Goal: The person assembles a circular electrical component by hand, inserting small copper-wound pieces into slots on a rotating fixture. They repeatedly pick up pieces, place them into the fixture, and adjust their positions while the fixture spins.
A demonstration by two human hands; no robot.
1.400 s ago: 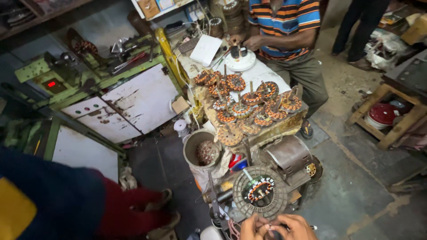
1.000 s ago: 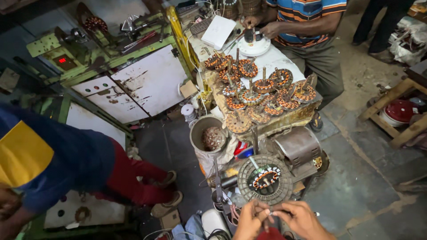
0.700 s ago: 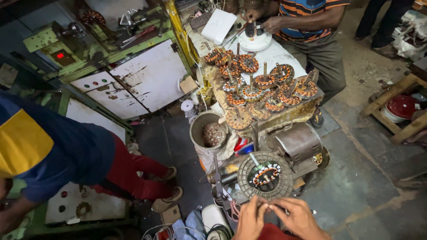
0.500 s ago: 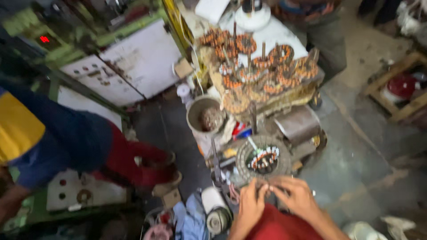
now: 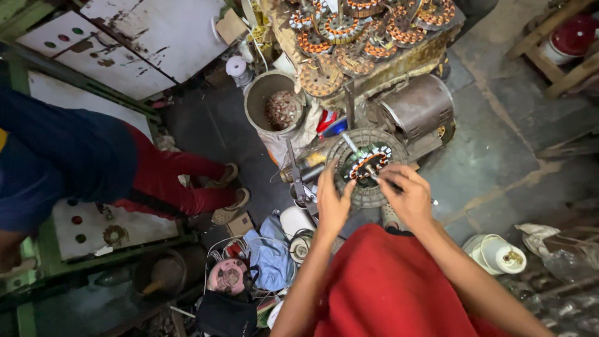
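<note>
Since the earlier views the camera had dropped closer and tipped down, so the seated person in the striped shirt had left the frame and the wearer's own red-clad lap now filled the bottom, both hands having risen to the work. The left hand [image 5: 332, 203] stood with fingers spread and palm open against the near left edge of the round grey metal fan-motor disc with a copper-wound stator at its middle [image 5: 362, 163], steadying it rather than clamping it. The right hand [image 5: 407, 195] had its fingertips pressed together around something thin and dark at the stator's right side; whether that was a wire end or a small tool could not be told. The disc itself sat just in front of the lap, below a dull steel cylindrical drum [image 5: 417, 106] and right of a round bucket holding a tangle of copper wire [image 5: 279, 105]. Beyond them a bench piled with more orange-wound stators [image 5: 349, 34] ran to the top edge. To the left, another person in a blue top and red trousers [image 5: 125, 168] crouched, well apart from the hands. The move from reaching to contact suggested that fine work on the winding was under way.
</note>
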